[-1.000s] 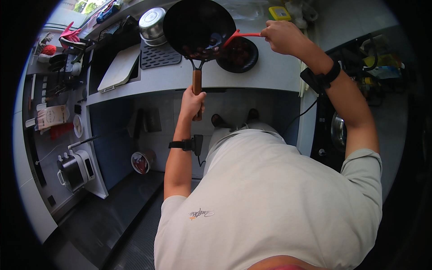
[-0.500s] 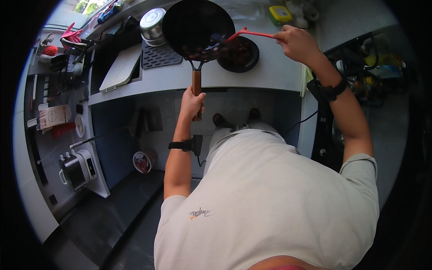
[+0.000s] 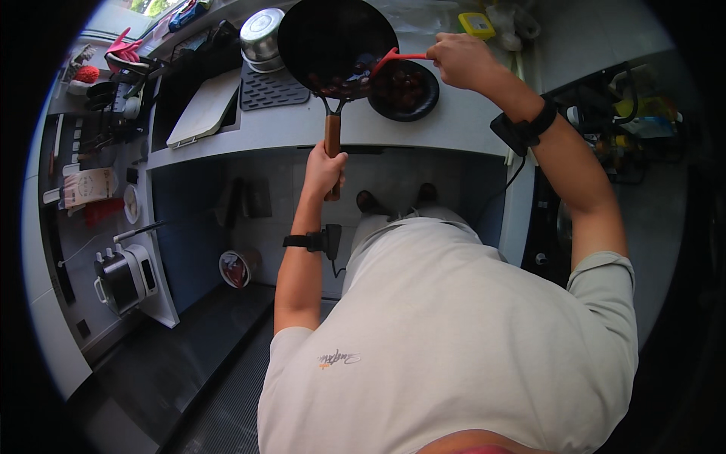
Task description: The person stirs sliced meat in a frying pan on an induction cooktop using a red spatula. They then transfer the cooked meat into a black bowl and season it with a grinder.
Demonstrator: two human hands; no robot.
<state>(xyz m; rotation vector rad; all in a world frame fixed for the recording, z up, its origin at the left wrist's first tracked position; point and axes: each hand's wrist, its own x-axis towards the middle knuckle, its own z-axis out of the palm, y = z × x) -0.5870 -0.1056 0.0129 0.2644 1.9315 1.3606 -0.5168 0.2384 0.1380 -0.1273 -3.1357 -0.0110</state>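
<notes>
My left hand (image 3: 324,170) is wrapped round the wooden handle of a black wok (image 3: 333,38), which is raised over the counter and tilted to the right. Dark reddish pieces of food lie along the wok's near right side. Closed on the handle of a red spatula (image 3: 406,56), my right hand (image 3: 463,60) keeps its head at the wok's right rim. A dark round plate (image 3: 429,107) rests on the counter below that rim, with more of the reddish pieces (image 3: 401,85) on it. The wok hides the plate's left edge.
Left of the wok, a metal pot (image 3: 262,36) stands behind a grey slotted mat (image 3: 274,92). A white cutting board (image 3: 204,110) lies beside the dark sink. A yellow box (image 3: 476,26) and plastic bags are at the back right. Farther right is a black rack (image 3: 628,91).
My right hand has moved left with the spatula, bringing it closer to the wok. More of the plate and its food shows. My left hand still holds the wok.
</notes>
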